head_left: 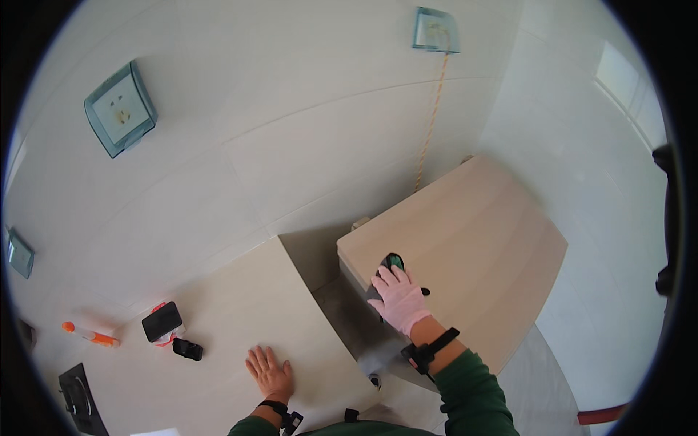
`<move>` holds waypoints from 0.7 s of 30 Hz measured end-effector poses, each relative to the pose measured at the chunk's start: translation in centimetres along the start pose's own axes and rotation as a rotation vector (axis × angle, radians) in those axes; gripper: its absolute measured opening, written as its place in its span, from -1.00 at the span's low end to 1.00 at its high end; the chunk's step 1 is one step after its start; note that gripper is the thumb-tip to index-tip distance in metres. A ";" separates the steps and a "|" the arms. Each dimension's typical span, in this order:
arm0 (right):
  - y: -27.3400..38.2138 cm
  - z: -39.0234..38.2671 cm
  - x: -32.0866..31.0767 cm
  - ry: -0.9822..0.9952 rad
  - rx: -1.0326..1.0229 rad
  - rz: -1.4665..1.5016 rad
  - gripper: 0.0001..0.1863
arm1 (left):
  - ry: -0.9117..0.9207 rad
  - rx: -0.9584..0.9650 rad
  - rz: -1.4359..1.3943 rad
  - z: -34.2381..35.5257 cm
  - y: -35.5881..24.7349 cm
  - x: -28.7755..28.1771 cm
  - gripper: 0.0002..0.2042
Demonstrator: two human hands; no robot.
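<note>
Head view: a black-and-green handheld object (394, 261) is covered by the pink-gloved right hand (400, 301) at the left edge of a pale wood-grain panel (472, 247). The gloved fingers are spread over it; whether they are closed around it cannot be told. To the left, across a gap, the bare left hand (271, 376) is laid flat on a pale desk (240, 291), its fingers slightly parted and nothing held. Farther left on the desk, a black rectangular case (162, 322) is seen over a red-and-white item (174, 336), with a small black device (187, 349) just beside it. At the far left, an orange-and-white tube (91, 334) is laid down. On the far wall, a twisted orange-and-white cord (432, 120) is hung below a translucent blue socket cover (436, 30).
</note>
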State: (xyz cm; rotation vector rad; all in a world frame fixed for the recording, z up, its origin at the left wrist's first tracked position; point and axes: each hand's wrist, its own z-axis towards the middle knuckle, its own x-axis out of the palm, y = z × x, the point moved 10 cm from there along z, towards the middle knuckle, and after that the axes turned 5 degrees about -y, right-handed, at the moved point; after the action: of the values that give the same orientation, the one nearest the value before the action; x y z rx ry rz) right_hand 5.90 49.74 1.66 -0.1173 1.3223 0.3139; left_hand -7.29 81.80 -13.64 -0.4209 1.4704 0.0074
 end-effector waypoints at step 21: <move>0.8 7.3 1.4 0.052 -0.003 -0.061 -0.50 | 0.034 0.004 0.014 -0.2 -0.3 -0.3 -0.32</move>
State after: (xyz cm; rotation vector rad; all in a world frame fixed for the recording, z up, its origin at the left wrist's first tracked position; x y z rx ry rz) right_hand 12.79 52.66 2.22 -0.1691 1.3675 0.2626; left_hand -7.48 81.57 -13.27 -0.4091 1.5068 0.0081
